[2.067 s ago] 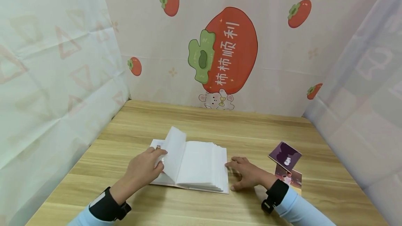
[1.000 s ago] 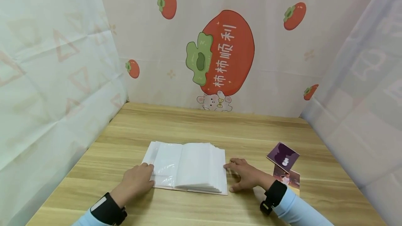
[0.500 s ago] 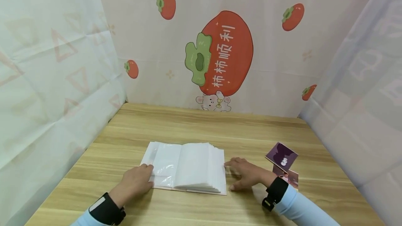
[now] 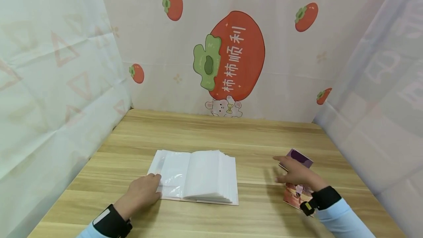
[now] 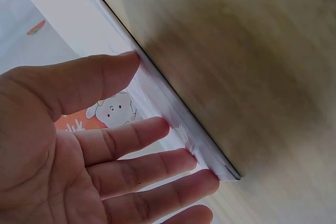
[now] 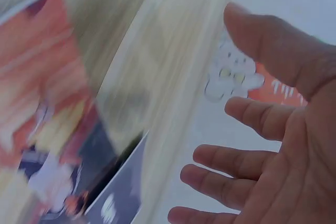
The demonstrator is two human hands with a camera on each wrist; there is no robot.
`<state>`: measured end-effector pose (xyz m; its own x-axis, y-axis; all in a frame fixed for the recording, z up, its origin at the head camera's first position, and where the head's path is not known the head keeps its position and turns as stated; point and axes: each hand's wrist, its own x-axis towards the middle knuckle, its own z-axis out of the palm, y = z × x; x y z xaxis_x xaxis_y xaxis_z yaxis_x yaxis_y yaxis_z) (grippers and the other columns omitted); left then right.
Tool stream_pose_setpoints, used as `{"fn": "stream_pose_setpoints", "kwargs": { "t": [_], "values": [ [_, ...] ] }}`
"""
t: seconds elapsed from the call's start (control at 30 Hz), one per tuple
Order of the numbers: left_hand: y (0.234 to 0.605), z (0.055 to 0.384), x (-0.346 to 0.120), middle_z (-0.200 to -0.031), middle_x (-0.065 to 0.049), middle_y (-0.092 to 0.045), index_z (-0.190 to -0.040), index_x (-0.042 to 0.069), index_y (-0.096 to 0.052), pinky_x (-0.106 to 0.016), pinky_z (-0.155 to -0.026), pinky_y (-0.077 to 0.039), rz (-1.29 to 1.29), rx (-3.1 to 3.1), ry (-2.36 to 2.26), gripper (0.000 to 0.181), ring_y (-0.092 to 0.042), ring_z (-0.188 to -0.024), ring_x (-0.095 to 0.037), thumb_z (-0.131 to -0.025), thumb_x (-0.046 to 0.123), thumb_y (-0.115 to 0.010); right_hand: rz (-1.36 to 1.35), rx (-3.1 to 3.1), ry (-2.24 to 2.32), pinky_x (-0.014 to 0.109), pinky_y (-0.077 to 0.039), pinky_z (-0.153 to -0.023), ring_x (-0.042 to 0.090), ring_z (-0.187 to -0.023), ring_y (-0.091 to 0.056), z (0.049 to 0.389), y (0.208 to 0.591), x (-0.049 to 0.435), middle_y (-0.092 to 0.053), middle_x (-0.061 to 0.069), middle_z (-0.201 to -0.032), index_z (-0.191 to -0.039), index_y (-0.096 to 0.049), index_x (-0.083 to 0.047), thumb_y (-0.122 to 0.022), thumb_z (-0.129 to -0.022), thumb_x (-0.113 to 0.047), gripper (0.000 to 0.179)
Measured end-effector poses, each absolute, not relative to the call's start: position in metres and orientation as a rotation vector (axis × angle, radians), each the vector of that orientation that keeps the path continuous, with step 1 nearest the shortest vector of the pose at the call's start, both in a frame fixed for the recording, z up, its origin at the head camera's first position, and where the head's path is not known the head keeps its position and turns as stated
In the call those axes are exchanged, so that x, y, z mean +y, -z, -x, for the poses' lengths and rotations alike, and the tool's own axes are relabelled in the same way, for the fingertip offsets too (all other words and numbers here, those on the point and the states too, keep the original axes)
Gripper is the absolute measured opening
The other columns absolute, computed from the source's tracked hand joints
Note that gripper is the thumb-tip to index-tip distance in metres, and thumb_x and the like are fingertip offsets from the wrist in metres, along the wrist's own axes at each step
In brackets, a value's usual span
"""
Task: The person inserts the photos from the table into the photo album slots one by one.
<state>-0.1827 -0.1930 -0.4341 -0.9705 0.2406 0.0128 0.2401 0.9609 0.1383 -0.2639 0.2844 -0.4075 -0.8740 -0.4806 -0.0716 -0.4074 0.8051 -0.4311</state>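
A white photo album (image 4: 202, 173) lies spread on the table, clear sleeve on its left side and a stack of white pages on its right. My left hand (image 4: 141, 193) rests at the album's lower left edge; in the left wrist view its straight fingertips touch the cover (image 5: 181, 116). My right hand (image 4: 297, 172) hovers over two photos at the right, fingers spread and holding nothing. One is a dark purple photo (image 4: 302, 158), partly hidden by the hand. Below it, a reddish photo (image 4: 294, 195) with a figure is partly covered by the wrist.
The wooden table (image 4: 211, 133) reaches back to a white curtain (image 4: 148, 28) printed with persimmons. Fabric walls (image 4: 59, 102) also close off the left and right sides.
The left hand lowered the turned page onto the left side, then stayed at the album's edge. The right hand left the album's right edge and moved right, over the photos.
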Motion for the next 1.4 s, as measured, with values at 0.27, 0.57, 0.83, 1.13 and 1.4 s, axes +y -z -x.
{"fn": "stream_pose_setpoints", "kwargs": {
  "t": [0.27, 0.57, 0.83, 1.13, 1.4],
  "values": [
    [0.435, 0.182, -0.193, -0.073, -0.009, -0.051, -0.088, -0.001, -0.057, -0.04, -0.052, -0.044, -0.373, 3.107, -0.236, 0.028, -0.051, -0.062, -0.023, -0.073, 0.016, -0.073, 0.764, 2.904, 0.512, 0.05, -0.044, -0.073, 0.055, -0.109, -0.04, 0.275, 0.413, 0.326, -0.044, 0.037, -0.12, -0.126, -0.045, 0.011, -0.067, -0.073, 0.007, 0.057],
    [0.436, 0.183, -0.194, -0.073, -0.009, -0.051, -0.09, -0.001, -0.057, -0.04, -0.052, -0.044, -0.364, 3.094, -0.24, 0.03, -0.05, -0.062, -0.022, -0.074, 0.018, -0.074, 0.497, 2.883, 0.406, 0.037, -0.042, -0.058, 0.036, -0.085, -0.048, 0.303, 0.426, 0.345, -0.039, 0.043, -0.116, -0.129, -0.043, 0.007, -0.07, -0.064, 0.012, 0.071],
    [0.435, 0.182, -0.195, -0.072, -0.008, -0.05, -0.087, -0.001, -0.056, -0.039, -0.05, -0.043, -0.384, 3.109, -0.247, 0.03, -0.049, -0.061, -0.021, -0.073, 0.017, -0.075, 0.463, 2.843, 0.39, 0.051, -0.044, -0.072, 0.038, -0.091, -0.048, 0.306, 0.432, 0.333, -0.043, 0.036, -0.119, -0.133, -0.045, 0.0, -0.081, -0.067, -0.014, 0.076],
    [0.437, 0.183, -0.196, -0.071, -0.007, -0.049, -0.087, -0.001, -0.056, -0.037, -0.051, -0.042, -0.392, 3.109, -0.271, 0.03, -0.046, -0.06, -0.02, -0.073, 0.017, -0.075, 0.494, 2.77, 0.377, 0.063, -0.036, -0.08, 0.052, -0.107, -0.038, 0.311, 0.438, 0.313, -0.034, 0.036, -0.127, -0.138, -0.041, -0.003, -0.072, -0.075, -0.039, 0.079],
    [0.439, 0.182, -0.198, -0.071, -0.006, -0.047, -0.086, 0.0, -0.055, -0.036, -0.051, -0.041, -0.413, 3.124, -0.305, 0.029, -0.044, -0.059, -0.019, -0.073, 0.016, -0.075, 0.441, 2.815, 0.441, 0.063, -0.036, -0.078, 0.049, -0.104, -0.035, 0.312, 0.432, 0.312, -0.038, 0.032, -0.116, -0.137, -0.041, -0.003, -0.08, -0.07, -0.033, 0.083]
  ]
}}
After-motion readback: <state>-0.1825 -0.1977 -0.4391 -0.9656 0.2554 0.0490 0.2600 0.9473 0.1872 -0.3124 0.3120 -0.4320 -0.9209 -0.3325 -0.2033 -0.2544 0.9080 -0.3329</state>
